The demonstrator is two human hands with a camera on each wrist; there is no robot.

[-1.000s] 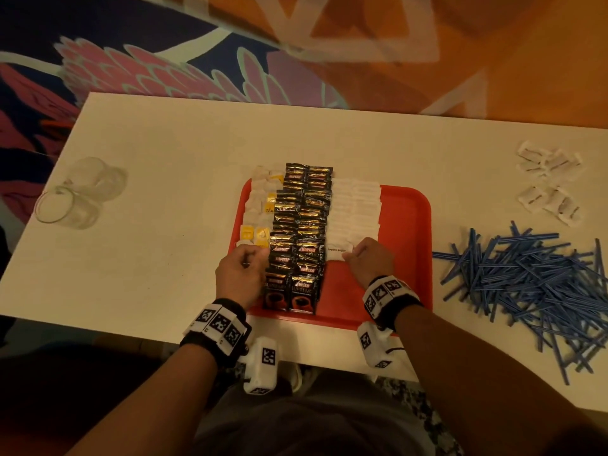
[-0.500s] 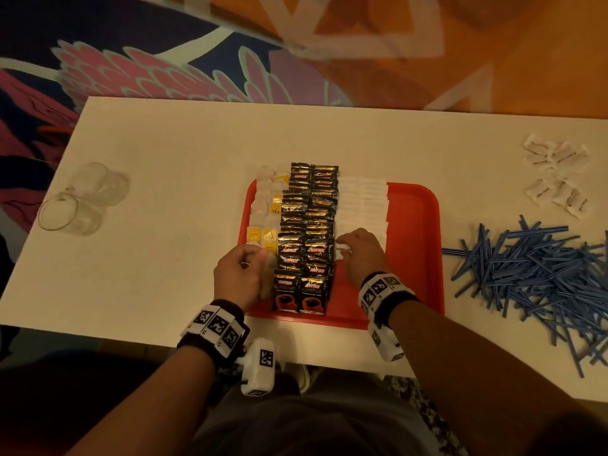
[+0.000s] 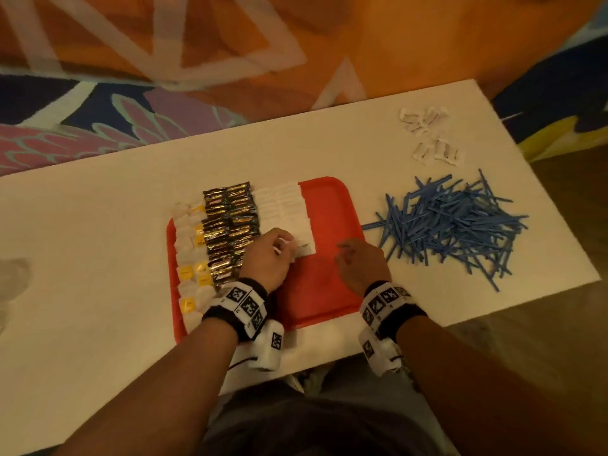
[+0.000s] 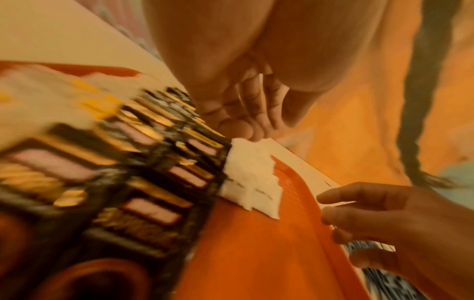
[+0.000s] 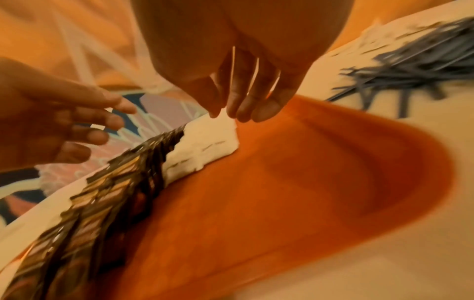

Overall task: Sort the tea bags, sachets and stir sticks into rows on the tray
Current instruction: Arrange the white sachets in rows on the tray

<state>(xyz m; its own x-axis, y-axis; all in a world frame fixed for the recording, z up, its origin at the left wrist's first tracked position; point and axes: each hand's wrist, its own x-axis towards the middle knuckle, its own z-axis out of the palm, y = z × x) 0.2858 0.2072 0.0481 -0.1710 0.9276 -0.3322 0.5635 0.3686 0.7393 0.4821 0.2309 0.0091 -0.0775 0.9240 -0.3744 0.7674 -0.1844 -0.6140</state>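
A red tray (image 3: 322, 284) holds a column of white and yellow tea bags (image 3: 190, 251) at its left. Beside them lie two columns of black and gold sachets (image 3: 230, 225), then a row of white sachets (image 3: 289, 212). My left hand (image 3: 284, 246) hovers at the near end of the white row with loose fingers (image 4: 246, 121) and holds nothing. Over the tray's bare right part, my right hand (image 3: 348, 255) is empty, its fingers (image 5: 243, 101) pointing down. Blue stir sticks (image 3: 454, 222) lie piled on the table to the right of the tray.
Several loose white sachets (image 3: 427, 136) lie at the far right of the white table (image 3: 98, 225). A blurred clear glass (image 3: 13, 274) shows at the left edge. The table's right end is close behind the stick pile.
My left hand crossed from the tea bags to the near end of the white sachet row. My right hand left that row and moved right over the bare tray. The head view swung right.
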